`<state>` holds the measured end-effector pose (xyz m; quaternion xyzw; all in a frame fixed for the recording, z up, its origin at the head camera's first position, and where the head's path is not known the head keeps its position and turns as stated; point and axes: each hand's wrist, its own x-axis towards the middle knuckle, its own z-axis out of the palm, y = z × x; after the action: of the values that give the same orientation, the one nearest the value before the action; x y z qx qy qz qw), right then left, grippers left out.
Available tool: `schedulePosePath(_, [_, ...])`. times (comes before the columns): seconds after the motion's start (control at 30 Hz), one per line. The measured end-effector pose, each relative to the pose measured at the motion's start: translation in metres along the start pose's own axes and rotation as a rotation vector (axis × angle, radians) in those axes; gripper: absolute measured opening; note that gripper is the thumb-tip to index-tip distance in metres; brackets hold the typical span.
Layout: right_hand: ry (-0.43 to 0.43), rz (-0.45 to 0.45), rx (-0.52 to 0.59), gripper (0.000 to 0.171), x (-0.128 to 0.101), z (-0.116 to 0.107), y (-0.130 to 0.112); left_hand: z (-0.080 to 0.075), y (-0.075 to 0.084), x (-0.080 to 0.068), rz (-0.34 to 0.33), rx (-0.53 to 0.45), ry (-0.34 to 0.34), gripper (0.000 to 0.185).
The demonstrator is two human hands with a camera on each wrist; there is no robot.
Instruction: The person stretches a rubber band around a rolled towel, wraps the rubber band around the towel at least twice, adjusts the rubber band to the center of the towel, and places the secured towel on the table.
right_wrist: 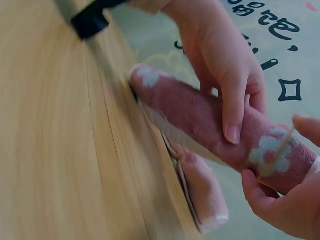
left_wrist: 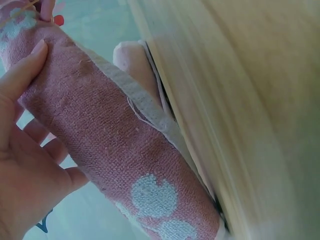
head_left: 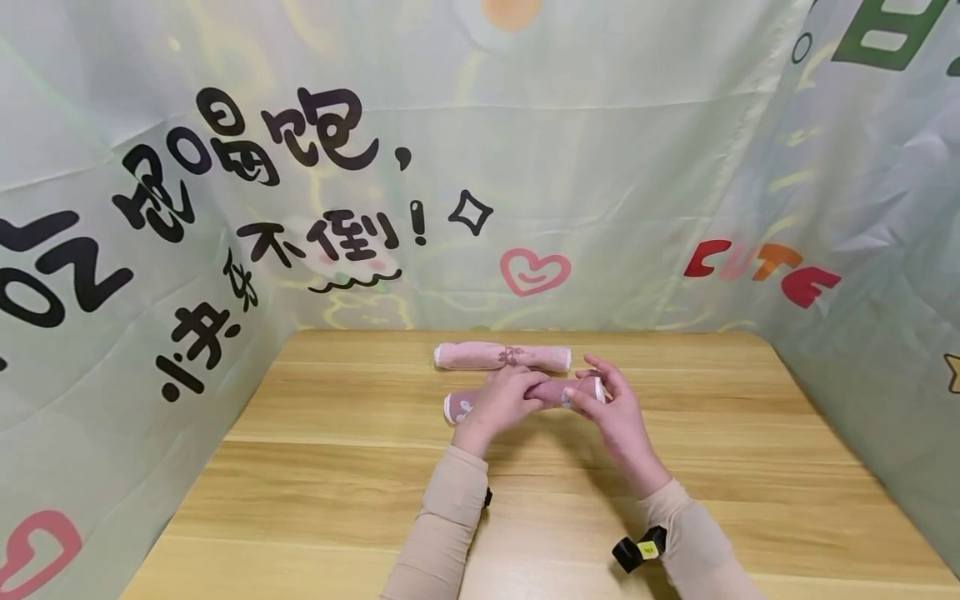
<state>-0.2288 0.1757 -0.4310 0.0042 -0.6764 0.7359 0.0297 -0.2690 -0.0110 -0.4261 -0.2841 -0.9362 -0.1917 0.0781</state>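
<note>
A rolled mauve towel [head_left: 552, 392] with pale blue flower shapes and white edging lies crosswise between the two hands. My left hand [head_left: 504, 401] grips it around the middle, thumb on the near side and fingers behind. At the towel's right end is my right hand [head_left: 621, 421], its thumb and fingers spread around the roll. A thin yellowish rubber band [right_wrist: 278, 156] stretches across the towel between that thumb and a finger. In the left wrist view, the towel's white edge [left_wrist: 132, 92] runs along the roll with a loose thread.
Behind the mauve roll, a lighter pink rolled towel [head_left: 480, 356] lies on the wooden table [head_left: 322, 467]. Printed cloth walls [head_left: 622, 183] stand around the table's back and sides. A black wrist device [head_left: 639, 550] is strapped at the right sleeve.
</note>
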Motion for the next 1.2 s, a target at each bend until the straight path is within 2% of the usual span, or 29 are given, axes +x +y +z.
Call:
schedulePosePath(0.1, [-0.012,-0.08,-0.214,0.06,0.002,-0.003,0.002,0.001,0.0,0.001,0.008,-0.014,-0.02,0.034])
schedulePosePath(0.17, [-0.03,-0.114,-0.302,0.062,0.003,-0.005,0.002,0.001,0.0,0.001,0.018,-0.024,-0.027,0.034])
schedulePosePath(0.27, [-0.052,-0.118,-0.358,0.064,0.004,-0.007,0.004,0.002,0.0,0.002,0.039,-0.054,-0.023,0.032])
schedulePosePath(0.33, [-0.062,-0.091,-0.354,0.064,0.005,-0.008,0.004,0.002,-0.001,0.002,0.053,-0.079,-0.017,0.031])
schedulePosePath(0.57, [-0.074,-0.007,-0.237,0.064,0.006,-0.011,0.004,0.003,-0.001,0.002,0.077,-0.174,0.007,0.03])
schedulePosePath(0.8, [-0.087,0.05,-0.147,0.06,0.006,-0.013,0.005,0.002,0.001,0.002,0.055,-0.222,0.005,0.028])
schedulePosePath(0.93, [-0.103,0.117,-0.006,0.056,0.007,-0.012,0.006,0.002,0.001,0.002,0.057,-0.273,0.031,0.026])
schedulePosePath(1.03, [-0.116,0.146,0.1,0.047,0.008,-0.011,0.009,0.002,0.0,0.002,0.094,-0.292,0.055,0.028])
schedulePosePath(1.2, [-0.111,0.155,0.199,0.037,0.007,-0.008,0.012,0.0,0.001,0.002,0.172,-0.236,0.081,0.037])
